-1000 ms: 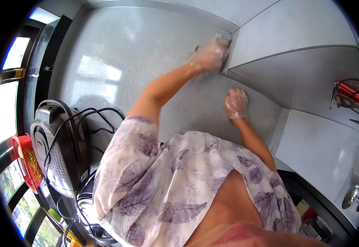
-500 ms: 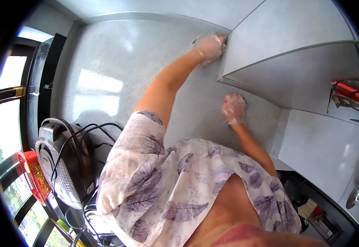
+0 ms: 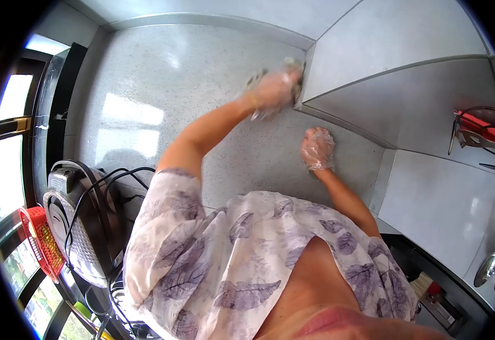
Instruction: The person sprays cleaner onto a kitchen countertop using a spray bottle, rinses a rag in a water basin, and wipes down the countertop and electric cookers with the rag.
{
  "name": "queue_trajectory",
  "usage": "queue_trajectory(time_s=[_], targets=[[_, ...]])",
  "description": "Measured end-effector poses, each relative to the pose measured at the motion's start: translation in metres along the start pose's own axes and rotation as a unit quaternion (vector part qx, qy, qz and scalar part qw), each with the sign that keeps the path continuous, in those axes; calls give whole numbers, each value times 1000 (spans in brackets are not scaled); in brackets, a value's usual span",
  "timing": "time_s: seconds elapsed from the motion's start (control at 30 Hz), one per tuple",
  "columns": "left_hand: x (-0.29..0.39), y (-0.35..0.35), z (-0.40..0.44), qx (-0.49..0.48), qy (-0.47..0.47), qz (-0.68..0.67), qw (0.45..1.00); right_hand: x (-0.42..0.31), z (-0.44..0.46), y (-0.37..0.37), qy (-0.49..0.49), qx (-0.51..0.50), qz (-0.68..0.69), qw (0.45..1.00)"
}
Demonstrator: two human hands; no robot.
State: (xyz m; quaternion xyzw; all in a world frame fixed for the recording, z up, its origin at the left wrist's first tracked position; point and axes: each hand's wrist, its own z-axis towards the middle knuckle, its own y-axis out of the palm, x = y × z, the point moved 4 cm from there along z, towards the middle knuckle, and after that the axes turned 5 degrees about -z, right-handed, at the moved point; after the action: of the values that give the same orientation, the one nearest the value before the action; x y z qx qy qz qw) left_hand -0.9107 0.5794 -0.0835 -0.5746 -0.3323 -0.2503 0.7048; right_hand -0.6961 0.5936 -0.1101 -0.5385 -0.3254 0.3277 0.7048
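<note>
Greyish cloth (image 3: 254, 80) sits bunched in the left hand (image 3: 276, 90) on the surface (image 3: 213, 65) by the wall (image 3: 344, 59), likely mid-wipe, and next needs pressing along that wall, while the right hand (image 3: 318, 148) rests curled.

1. One head-worn camera looks forward and steeply down past the wearer's shirt (image 3: 242, 255), very near at six o'clock.
2. Its wide, dark-rimmed view faces the grey counter (image 3: 250, 156) toward twelve, farther off.
3. Windows (image 3: 9, 170) edge it at nine, pale tiles (image 3: 429, 204) at three.
</note>
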Motion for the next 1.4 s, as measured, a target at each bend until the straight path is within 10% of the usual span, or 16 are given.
queue_trajectory(time_s=[0.07, 0.17, 0.53, 0.77, 1.03, 1.4], targets=[[-15, -6, 55, -67, -48, 26, 996, 3, -1, 7, -11, -4, -8, 1000], [-27, -10, 91, 92, 38, 48, 994, -1, 6, -2, 29, -19, -31, 999], [-1, 8, -11, 6, 23, 32, 999, -10, 4, -7, 33, -31, -15, 999], [-1, 28, -112, 30, 255, 109, 960, -3, 0, -1, 9, -10, -7, 1000], [-42, -29, 21, 7, 26, 116, 993, 4, -3, 7, -1, 17, 2, 1000], [-242, -209, -44, 145, -248, 195, 938, -4, 2, 2, -45, 19, 20, 999]])
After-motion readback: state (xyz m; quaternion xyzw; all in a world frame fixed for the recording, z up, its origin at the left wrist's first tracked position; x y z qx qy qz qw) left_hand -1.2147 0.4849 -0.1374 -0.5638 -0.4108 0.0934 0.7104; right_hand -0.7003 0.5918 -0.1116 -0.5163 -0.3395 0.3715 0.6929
